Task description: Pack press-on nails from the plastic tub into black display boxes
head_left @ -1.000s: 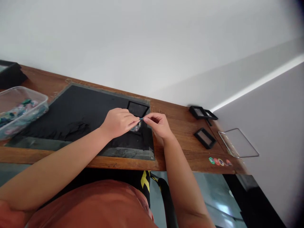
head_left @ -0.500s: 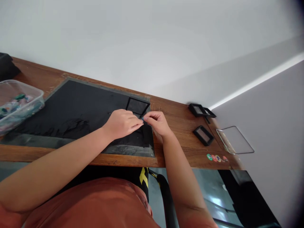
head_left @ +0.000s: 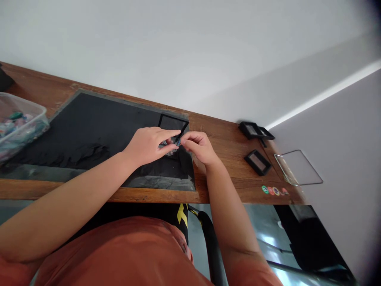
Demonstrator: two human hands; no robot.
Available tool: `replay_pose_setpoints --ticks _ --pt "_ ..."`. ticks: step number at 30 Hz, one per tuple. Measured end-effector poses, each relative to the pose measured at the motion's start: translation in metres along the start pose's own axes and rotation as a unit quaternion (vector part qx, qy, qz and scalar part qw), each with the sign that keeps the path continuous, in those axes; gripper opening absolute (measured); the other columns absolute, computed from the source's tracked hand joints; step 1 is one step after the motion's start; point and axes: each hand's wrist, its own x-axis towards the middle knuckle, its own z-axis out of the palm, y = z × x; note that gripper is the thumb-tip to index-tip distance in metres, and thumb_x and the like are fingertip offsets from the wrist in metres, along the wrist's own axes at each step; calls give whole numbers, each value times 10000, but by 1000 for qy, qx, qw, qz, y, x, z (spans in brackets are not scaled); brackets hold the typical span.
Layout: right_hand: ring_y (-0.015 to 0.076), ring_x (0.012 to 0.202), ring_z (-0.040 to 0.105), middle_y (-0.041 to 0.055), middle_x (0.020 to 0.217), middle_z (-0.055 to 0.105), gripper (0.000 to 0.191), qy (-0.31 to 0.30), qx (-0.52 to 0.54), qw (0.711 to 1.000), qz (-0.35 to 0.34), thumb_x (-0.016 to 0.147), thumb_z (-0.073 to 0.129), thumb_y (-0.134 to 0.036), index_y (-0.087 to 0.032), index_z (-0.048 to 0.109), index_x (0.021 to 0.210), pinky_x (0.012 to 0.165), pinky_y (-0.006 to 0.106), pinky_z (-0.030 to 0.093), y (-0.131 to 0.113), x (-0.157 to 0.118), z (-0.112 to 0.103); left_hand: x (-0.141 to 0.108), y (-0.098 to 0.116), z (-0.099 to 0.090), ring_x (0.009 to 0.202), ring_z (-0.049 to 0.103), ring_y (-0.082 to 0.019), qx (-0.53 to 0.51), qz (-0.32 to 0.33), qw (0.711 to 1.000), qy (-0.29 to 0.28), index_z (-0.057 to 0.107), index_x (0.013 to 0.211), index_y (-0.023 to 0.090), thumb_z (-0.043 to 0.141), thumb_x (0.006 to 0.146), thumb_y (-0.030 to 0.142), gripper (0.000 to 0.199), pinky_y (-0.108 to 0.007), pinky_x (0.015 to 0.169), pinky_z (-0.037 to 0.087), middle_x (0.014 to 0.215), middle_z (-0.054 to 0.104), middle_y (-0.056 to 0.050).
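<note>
My right hand (head_left: 199,146) pinches a small blue piece (head_left: 178,142) between thumb and fingertips; its exact kind is too small to make out. Close against it from the left is my left hand (head_left: 150,146), thumb and forefinger spread apart, with the thumb tip beside the piece. Both hands hover over a small black box with its framed lid (head_left: 173,121) raised behind them. Some shiny clear bits (head_left: 171,153) show in the box below the left thumb. The left hand's other fingers are mostly hidden.
A black mat (head_left: 98,123) covers part of the wooden table (head_left: 220,171). On the left stands a clear plastic tub (head_left: 38,115) of wrapped pieces. To the right lie a black framed box (head_left: 257,162), more black boxes (head_left: 250,130), round stickers (head_left: 270,190) and a wire frame (head_left: 314,171).
My left thumb and forefinger have parted from their pinch, uncovering the shiny bits in the box. My right hand keeps its pinch on the blue piece. The view has shifted slightly.
</note>
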Motion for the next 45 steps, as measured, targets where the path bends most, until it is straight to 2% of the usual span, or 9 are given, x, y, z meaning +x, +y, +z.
replay_pose_setpoints --ticks 5,11,16,20,24,28,32,38,45 --pt "93 538 442 -41 570 540 191 -17 2 1000 9 789 695 -360 -198 682 687 559 263 374 -2 -1 -1 1 -1 -2 875 743 -211 -24 16 999 -38 793 1112 291 675 944 452 261 -305 733 517 900 810 0" --pt "91 537 451 -45 566 535 179 -19 10 1000 -6 791 694 -337 -204 667 674 568 262 387 -5 -2 0 2 2 -3 852 737 -199 -55 0 998 -19 783 1162 287 678 940 449 295 -308 761 526 907 806 -4" --pt "90 543 455 -45 568 546 174 -19 0 1000 3 782 693 -345 -203 681 681 568 257 391 -6 -2 1 2 3 -4 810 723 -186 -81 -5 997 -14 802 1075 287 673 929 438 247 -308 774 530 826 778 5" --pt "83 545 451 -43 577 558 175 -21 1 1000 -14 788 695 -331 -199 691 674 573 255 387 -9 -3 2 2 3 -3 723 693 -156 -126 -19 992 -4 795 1045 250 704 897 428 249 -284 733 530 805 768 7" --pt "89 554 444 -32 589 569 263 -7 -32 999 -15 820 716 -424 -195 704 692 562 255 373 -9 -2 3 3 1 0 653 644 -130 -159 -61 985 -11 770 1041 229 699 890 441 269 -263 683 516 775 746 15" --pt "91 561 431 -29 582 537 393 43 -75 996 -27 868 682 -550 -183 735 737 555 259 346 -3 0 0 3 -4 3 668 619 -139 -128 -90 988 -18 760 1049 212 711 880 410 265 -279 683 491 791 730 2" --pt "91 560 406 -28 581 519 447 91 -128 987 -32 891 652 -589 -174 719 739 547 260 323 6 2 -7 4 -8 8 751 627 -179 -61 -79 994 -44 773 1001 217 755 834 355 217 -311 726 475 799 706 -11" --pt "103 593 461 -9 627 575 330 70 -214 974 -34 913 650 -418 -162 675 706 575 265 342 12 2 -8 4 -6 16 790 608 -217 -48 -67 993 -83 781 929 221 835 763 359 223 -335 733 462 769 682 -17" --pt "103 593 444 -10 623 569 322 62 -233 970 -26 916 639 -413 -159 689 723 583 273 328 11 2 -9 4 -3 18 798 590 -224 -50 -50 993 -96 767 913 219 841 762 376 230 -348 737 457 770 676 -25"
